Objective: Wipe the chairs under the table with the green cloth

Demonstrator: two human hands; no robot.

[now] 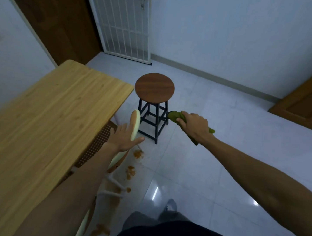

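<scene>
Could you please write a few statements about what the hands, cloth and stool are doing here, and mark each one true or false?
1. The right hand grips the green cloth. True.
2. The cloth is pressed on the round stool seat. False: it is held in the air beside the stool's legs.
3. The left hand rests open against the cream chair back. True.
4. The stool is tucked under the wooden table. False: it stands clear beyond the table's corner.

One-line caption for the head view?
Right hand grips green cloth; left hand steadies a tilted pale chair beside the wooden table.
</scene>
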